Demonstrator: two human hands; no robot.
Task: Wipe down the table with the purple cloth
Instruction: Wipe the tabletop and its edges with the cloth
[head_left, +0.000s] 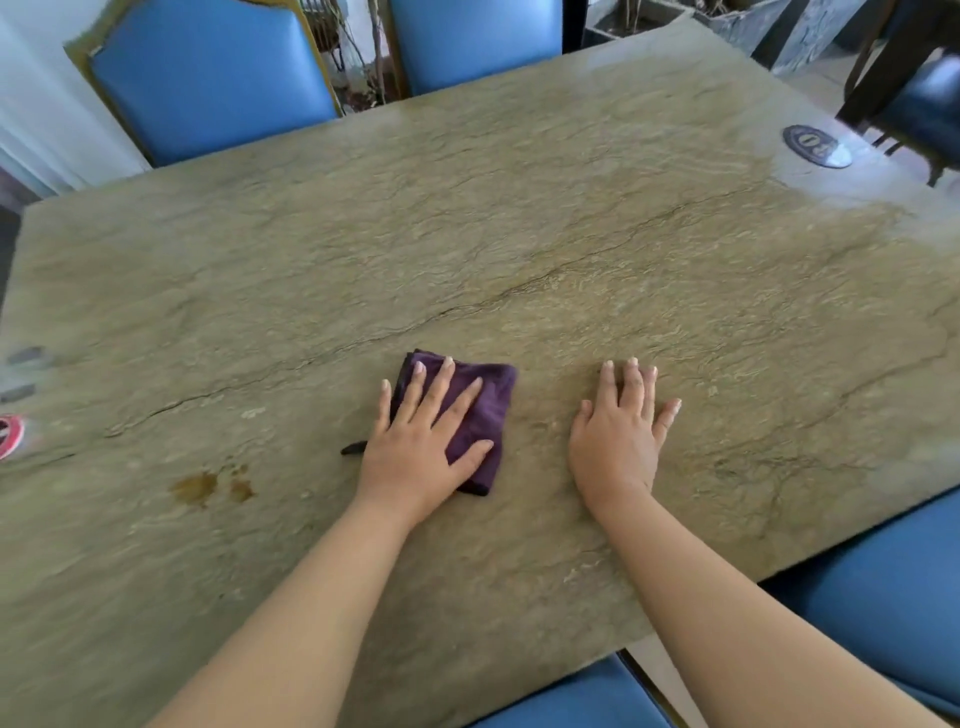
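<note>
A folded purple cloth (485, 410) lies on the greenish stone table (519, 234), near the middle of its front half. My left hand (421, 447) rests flat on top of the cloth with fingers spread, pressing it to the surface. My right hand (621, 431) lies flat on the bare table just right of the cloth, fingers apart, holding nothing. A brown stain (200, 488) marks the table left of the cloth.
Blue chairs stand at the far side (208, 78), (478, 41) and at the near right (883, 582). A dark round coaster (816, 146) sits at the far right corner. A red-and-white object (9, 434) pokes in at the left edge. A small dark object (354, 448) lies by my left hand.
</note>
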